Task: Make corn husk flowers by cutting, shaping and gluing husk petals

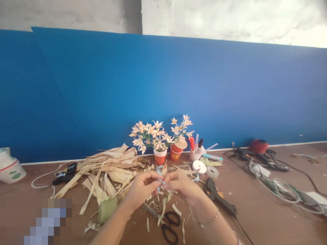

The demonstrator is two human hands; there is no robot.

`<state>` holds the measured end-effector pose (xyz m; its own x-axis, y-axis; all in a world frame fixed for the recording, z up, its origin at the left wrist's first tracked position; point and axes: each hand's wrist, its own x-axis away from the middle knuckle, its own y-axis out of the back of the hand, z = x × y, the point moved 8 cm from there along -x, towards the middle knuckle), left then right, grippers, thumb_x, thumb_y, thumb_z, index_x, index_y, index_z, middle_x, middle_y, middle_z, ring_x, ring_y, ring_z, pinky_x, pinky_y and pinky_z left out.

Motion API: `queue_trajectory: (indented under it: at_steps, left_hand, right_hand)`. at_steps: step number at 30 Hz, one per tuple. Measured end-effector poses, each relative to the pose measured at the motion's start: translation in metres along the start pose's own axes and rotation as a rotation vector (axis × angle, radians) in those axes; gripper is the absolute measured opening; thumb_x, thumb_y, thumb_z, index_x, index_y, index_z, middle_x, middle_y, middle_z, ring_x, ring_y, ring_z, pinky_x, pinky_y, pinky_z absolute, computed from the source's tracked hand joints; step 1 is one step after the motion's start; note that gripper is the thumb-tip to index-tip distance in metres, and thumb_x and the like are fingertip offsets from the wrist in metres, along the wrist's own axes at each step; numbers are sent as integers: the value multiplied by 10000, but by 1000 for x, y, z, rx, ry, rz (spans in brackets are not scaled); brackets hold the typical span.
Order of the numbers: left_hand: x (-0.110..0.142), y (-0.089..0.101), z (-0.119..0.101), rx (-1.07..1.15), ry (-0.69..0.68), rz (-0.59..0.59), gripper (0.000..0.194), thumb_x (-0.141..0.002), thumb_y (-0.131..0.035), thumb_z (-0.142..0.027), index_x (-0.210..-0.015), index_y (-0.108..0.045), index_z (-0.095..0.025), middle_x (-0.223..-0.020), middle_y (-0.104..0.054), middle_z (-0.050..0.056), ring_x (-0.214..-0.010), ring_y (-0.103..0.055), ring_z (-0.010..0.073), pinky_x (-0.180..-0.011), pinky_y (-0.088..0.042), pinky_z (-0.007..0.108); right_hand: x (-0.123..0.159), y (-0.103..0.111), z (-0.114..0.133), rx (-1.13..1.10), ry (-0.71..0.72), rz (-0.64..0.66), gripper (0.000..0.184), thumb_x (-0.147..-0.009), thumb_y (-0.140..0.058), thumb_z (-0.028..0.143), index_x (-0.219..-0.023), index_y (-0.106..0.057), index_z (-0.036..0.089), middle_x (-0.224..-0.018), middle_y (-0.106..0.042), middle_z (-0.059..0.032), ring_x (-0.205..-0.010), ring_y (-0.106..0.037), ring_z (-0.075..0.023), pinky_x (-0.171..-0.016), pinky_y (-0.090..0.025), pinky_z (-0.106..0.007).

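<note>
My left hand (pixel 143 188) and my right hand (pixel 182 185) meet over the middle of the table, each in a pinch. Between the fingertips runs a thin light blue strip (pixel 159 183), partly hidden by my fingers. Below them lie scissors with black handles (pixel 166 222), amid pale scraps. A black glue gun (pixel 217 196) rests to the right of my right wrist. Beyond my hands, pale husk-like flowers (pixel 150 132) stand in a red and white paper cup (pixel 160 157), with more flowers by other red cups (pixel 176 152).
Dry husks (pixel 114 165) are heaped at left, beside a green roll (pixel 107 209). A white spool (pixel 199 166), a tape roll (pixel 212 172) and a cup of tools (pixel 195 155) stand at back right. Cables (pixel 278 190) lie far right. A blue panel (pixel 163 78) borders the table.
</note>
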<state>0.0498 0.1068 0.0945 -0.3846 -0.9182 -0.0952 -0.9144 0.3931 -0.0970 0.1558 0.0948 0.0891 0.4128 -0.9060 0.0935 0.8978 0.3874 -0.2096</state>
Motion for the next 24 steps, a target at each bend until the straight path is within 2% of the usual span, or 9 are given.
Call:
queue_trajectory:
  at_steps: [6,10,12,14,16,20,24]
  left_hand:
    - [2,-4,-4,-14,-7,49,146,-669,-694,-281,-692,-638,-148,-612,-569,-23,-451,-498,74,-452,-385,198]
    - [0,0,-1,-81,22,22,160,-692,-671,-306,-719,-621,-157,-514,-542,-37,-446,-484,86,-439,-362,192]
    - [0,3,1,-107,36,-10,171,-707,-654,-323,-740,-617,-160,-473,-525,-45,-431,-472,89,-424,-344,188]
    - [-1,5,3,-119,43,-42,179,-714,-645,-334,-740,-614,-159,-461,-519,-50,-421,-465,86,-416,-333,185]
    - [-2,6,3,-127,47,-66,188,-708,-651,-341,-728,-611,-158,-458,-520,-51,-416,-465,86,-413,-331,184]
    - [-3,7,6,-140,90,-97,219,-695,-663,-365,-734,-627,-152,-426,-525,-48,-374,-428,79,-386,-303,183]
    - [-3,9,11,-153,166,-118,246,-702,-650,-379,-768,-640,-142,-389,-533,-44,-307,-331,54,-348,-243,177]
  right_hand:
    - [1,-1,-2,3,-25,44,62,-615,-667,204,-595,-686,148,-621,-608,5,-613,-489,-118,-635,-345,-259]
    - [3,2,6,226,18,-39,82,-675,-624,226,-658,-664,156,-707,-623,-8,-656,-517,-132,-644,-375,-259]
    - [6,7,14,413,81,-175,107,-683,-611,209,-773,-654,172,-792,-634,-18,-711,-544,-150,-666,-402,-269]
    - [12,8,29,617,222,-320,196,-659,-604,155,-849,-632,193,-879,-627,-26,-816,-559,-179,-735,-424,-299]
    - [18,2,44,799,375,-408,212,-626,-588,88,-803,-623,198,-933,-608,-36,-914,-542,-205,-821,-416,-344]
    - [24,-6,53,983,488,-477,158,-648,-562,43,-673,-618,188,-942,-600,-63,-934,-526,-225,-852,-402,-396]
    - [25,-5,56,946,539,-497,130,-681,-578,70,-670,-635,187,-936,-606,-65,-928,-539,-222,-840,-411,-389]
